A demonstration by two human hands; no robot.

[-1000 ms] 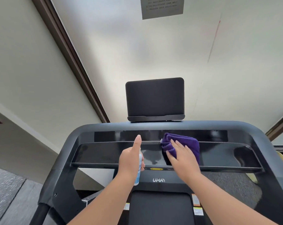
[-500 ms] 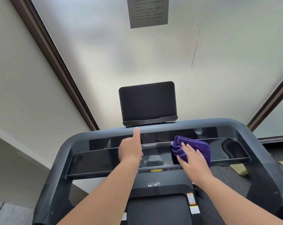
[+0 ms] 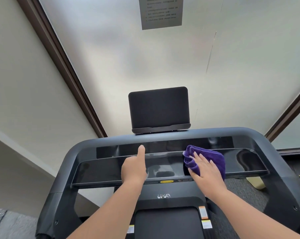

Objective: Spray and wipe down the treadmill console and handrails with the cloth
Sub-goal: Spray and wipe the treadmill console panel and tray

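The treadmill's glossy black console (image 3: 102, 168) spans the middle of the view, between the curved grey handrails (image 3: 68, 163). My right hand (image 3: 206, 171) lies flat with straight fingers on a folded purple cloth (image 3: 213, 156), pressing it onto the right half of the console. My left hand (image 3: 133, 169) hovers over the console's centre, curled, with one digit raised straight up. The spray bottle it grips is almost fully hidden under the hand; only a pale sliver shows at the hand's right edge.
A black tablet-like screen (image 3: 158, 109) stands on a ledge above the console. A frosted wall with a printed notice (image 3: 161, 12) is behind it. The belt (image 3: 166, 223) lies below. A yellowish object (image 3: 256, 182) sits on the floor at right.
My right hand has slid the cloth rightward along the console from its centre. My left hand rose slightly, and the bottle beneath it dropped out of sight.
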